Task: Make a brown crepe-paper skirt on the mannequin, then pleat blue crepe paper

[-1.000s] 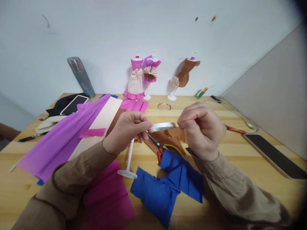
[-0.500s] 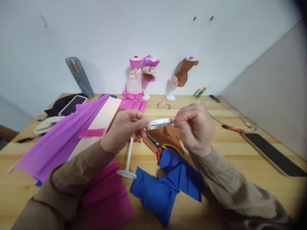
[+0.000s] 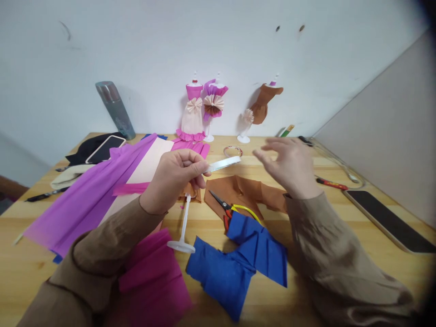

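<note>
Between thumb and fingers, my left hand (image 3: 177, 175) pinches a thin roll of white tape (image 3: 225, 163), its narrow edge turned toward me. My right hand (image 3: 289, 163) is raised to the right of the roll, apart from it, with fingers spread and slightly blurred. Under my left hand lies a small white stand (image 3: 184, 227) with brown material at its top, partly hidden. Scissors (image 3: 226, 208) with red and yellow handles rest on brown crepe paper (image 3: 245, 193), partly beneath blue crepe paper (image 3: 231, 270).
Purple crepe paper (image 3: 91, 195) and magenta paper (image 3: 153, 277) spread at left. Dressed mini mannequins (image 3: 192, 118) stand along the wall. A spray bottle (image 3: 116, 110) leans at the back left. A phone (image 3: 388, 220) and a red utility knife (image 3: 332, 184) lie at right.
My right hand has moved away from the tape roll, rightward and up, and its closed fingers have spread apart. The roll has tilted and risen slightly in my left hand.
</note>
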Demonstrator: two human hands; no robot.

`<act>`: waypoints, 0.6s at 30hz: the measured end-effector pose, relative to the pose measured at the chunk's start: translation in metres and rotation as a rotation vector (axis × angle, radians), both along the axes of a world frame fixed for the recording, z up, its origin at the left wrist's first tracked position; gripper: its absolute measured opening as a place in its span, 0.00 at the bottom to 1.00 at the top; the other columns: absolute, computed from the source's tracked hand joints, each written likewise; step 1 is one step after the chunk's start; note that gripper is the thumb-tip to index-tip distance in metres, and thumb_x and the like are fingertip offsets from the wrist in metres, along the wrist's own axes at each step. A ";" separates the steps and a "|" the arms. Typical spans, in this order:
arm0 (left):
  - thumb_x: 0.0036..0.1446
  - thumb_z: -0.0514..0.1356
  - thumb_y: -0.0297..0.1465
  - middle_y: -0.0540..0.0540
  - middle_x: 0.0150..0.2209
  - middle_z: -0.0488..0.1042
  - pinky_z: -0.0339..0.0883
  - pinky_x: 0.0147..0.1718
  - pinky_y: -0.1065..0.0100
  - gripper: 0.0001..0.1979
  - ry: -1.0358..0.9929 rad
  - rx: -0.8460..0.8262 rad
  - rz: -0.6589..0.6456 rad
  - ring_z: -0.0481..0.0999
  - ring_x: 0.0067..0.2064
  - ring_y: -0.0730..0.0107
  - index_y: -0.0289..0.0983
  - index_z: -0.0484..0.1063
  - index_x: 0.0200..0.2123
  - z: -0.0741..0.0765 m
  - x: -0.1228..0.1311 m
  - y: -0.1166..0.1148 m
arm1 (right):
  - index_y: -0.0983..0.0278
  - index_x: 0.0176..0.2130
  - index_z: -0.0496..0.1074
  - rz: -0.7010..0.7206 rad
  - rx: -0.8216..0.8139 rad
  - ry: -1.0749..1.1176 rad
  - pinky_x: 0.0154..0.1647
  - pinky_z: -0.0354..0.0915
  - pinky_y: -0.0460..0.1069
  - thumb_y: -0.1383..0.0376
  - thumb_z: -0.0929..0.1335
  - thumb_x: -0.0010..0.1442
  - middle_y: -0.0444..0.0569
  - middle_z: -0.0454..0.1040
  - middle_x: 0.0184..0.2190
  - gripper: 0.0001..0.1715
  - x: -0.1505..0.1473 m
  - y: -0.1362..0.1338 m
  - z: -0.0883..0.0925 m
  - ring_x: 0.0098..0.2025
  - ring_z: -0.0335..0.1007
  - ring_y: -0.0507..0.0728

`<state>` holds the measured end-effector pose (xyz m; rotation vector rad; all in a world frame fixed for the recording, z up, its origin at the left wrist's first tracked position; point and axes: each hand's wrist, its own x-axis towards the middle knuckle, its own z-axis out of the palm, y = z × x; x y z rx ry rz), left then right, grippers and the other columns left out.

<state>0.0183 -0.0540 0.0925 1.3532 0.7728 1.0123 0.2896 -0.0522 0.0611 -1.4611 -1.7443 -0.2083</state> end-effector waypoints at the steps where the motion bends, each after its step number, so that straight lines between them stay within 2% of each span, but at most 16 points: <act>1: 0.53 0.64 0.28 0.51 0.16 0.73 0.64 0.18 0.78 0.08 0.006 0.008 -0.013 0.71 0.18 0.79 0.33 0.70 0.24 0.000 0.000 0.000 | 0.63 0.36 0.76 0.003 -0.006 0.015 0.36 0.63 0.56 0.52 0.69 0.58 0.58 0.76 0.39 0.17 -0.001 -0.001 0.002 0.38 0.69 0.63; 2: 0.53 0.64 0.28 0.51 0.16 0.73 0.65 0.18 0.77 0.08 0.009 0.013 -0.029 0.71 0.18 0.78 0.33 0.70 0.24 0.000 0.001 -0.001 | 0.63 0.42 0.77 0.074 -0.060 0.089 0.35 0.63 0.55 0.52 0.68 0.59 0.57 0.76 0.43 0.19 -0.004 -0.004 0.005 0.37 0.69 0.61; 4: 0.53 0.64 0.29 0.52 0.16 0.73 0.65 0.18 0.77 0.08 0.016 0.019 -0.059 0.71 0.17 0.78 0.33 0.70 0.25 -0.001 0.002 -0.001 | 0.61 0.51 0.75 0.329 -0.262 0.287 0.32 0.63 0.52 0.53 0.64 0.65 0.53 0.77 0.37 0.22 -0.014 -0.012 0.010 0.33 0.68 0.57; 5: 0.53 0.64 0.29 0.52 0.16 0.73 0.65 0.18 0.77 0.08 0.019 0.023 -0.068 0.71 0.17 0.78 0.33 0.70 0.25 -0.001 0.002 -0.001 | 0.61 0.50 0.76 0.463 -0.345 0.353 0.31 0.62 0.51 0.53 0.63 0.66 0.51 0.75 0.33 0.22 -0.019 -0.016 0.011 0.32 0.67 0.56; 7: 0.53 0.64 0.28 0.52 0.16 0.73 0.65 0.18 0.78 0.08 0.028 0.033 -0.076 0.71 0.17 0.79 0.33 0.69 0.24 -0.001 0.001 0.000 | 0.62 0.44 0.78 0.677 -0.478 0.451 0.28 0.60 0.49 0.52 0.64 0.65 0.48 0.72 0.27 0.21 -0.026 -0.020 0.012 0.29 0.64 0.54; 9: 0.53 0.63 0.28 0.52 0.17 0.73 0.65 0.19 0.79 0.08 0.044 0.045 -0.082 0.71 0.18 0.79 0.33 0.69 0.25 -0.003 0.001 0.001 | 0.63 0.35 0.78 0.809 -0.565 0.523 0.26 0.59 0.49 0.51 0.66 0.63 0.47 0.70 0.26 0.20 -0.030 -0.020 0.011 0.26 0.62 0.53; 11: 0.53 0.63 0.29 0.50 0.19 0.75 0.66 0.19 0.77 0.07 0.065 0.076 -0.084 0.73 0.19 0.78 0.34 0.68 0.26 -0.005 0.001 0.003 | 0.64 0.32 0.75 0.818 -0.559 0.553 0.26 0.59 0.49 0.50 0.66 0.63 0.46 0.68 0.26 0.21 -0.030 -0.018 0.011 0.26 0.62 0.53; 13: 0.52 0.63 0.29 0.47 0.24 0.78 0.69 0.22 0.76 0.07 0.100 0.151 -0.051 0.76 0.23 0.75 0.34 0.68 0.26 -0.007 0.001 0.005 | 0.63 0.33 0.73 0.699 -0.428 0.463 0.28 0.59 0.50 0.52 0.65 0.65 0.46 0.67 0.25 0.19 -0.029 -0.019 0.014 0.26 0.61 0.53; 15: 0.52 0.63 0.27 0.45 0.28 0.79 0.69 0.24 0.76 0.07 0.161 0.277 0.028 0.78 0.27 0.74 0.34 0.68 0.24 -0.006 0.000 0.007 | 0.62 0.32 0.72 0.546 -0.243 0.278 0.30 0.58 0.50 0.56 0.64 0.66 0.46 0.67 0.25 0.16 -0.029 -0.022 0.020 0.28 0.62 0.54; 18: 0.50 0.64 0.27 0.48 0.23 0.76 0.66 0.22 0.78 0.07 0.279 0.404 0.113 0.75 0.25 0.77 0.33 0.70 0.23 -0.003 -0.001 0.009 | 0.62 0.31 0.71 0.444 -0.069 0.084 0.32 0.57 0.51 0.62 0.63 0.67 0.47 0.68 0.26 0.13 -0.029 -0.027 0.027 0.30 0.63 0.55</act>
